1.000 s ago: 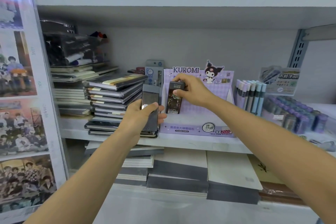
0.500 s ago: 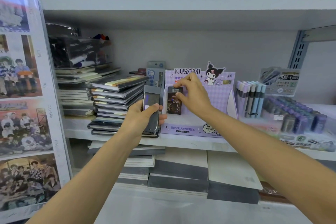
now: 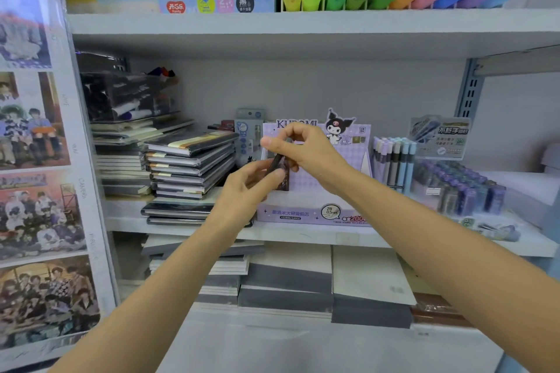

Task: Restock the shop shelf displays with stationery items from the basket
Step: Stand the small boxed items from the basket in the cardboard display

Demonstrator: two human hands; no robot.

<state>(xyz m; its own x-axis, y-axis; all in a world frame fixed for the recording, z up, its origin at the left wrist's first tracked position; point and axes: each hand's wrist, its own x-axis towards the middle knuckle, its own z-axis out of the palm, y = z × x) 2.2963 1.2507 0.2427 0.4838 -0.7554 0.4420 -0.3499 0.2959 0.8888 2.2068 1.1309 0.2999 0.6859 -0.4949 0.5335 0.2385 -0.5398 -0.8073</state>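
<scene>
Both my hands are up at the middle shelf (image 3: pixel 303 233), just in front of the purple Kuromi display box (image 3: pixel 315 212). My left hand (image 3: pixel 248 188) is curled round the lower part of the dark packs (image 3: pixel 280 172), thumb pressed on their face; how many it holds I cannot tell. My right hand (image 3: pixel 303 151) pinches the upper end of the front one between thumb and fingertips, its other fingers curled above. The packs stand nearly upright, tilted a little, at the left front of the box; whether they touch it I cannot tell. The basket is out of view.

As I judge it, the step is to peel one pack off the bunch and set it in the box. To do that well I hold the left grip firm so the others do not slide out with it, and I draw the one pack straight up and clear before carrying it right. It should go in upright, printed face forward, leaning on the back card, starting at one side so a neat row builds. The front wall looks like thin card, so I lower the pack in rather than push across it, or the box may shove into the pens (image 3: pixel 394 160) just beside it. A stack of notebooks (image 3: pixel 191 166) sits close on the left, and my left wrist should stay off it.
</scene>
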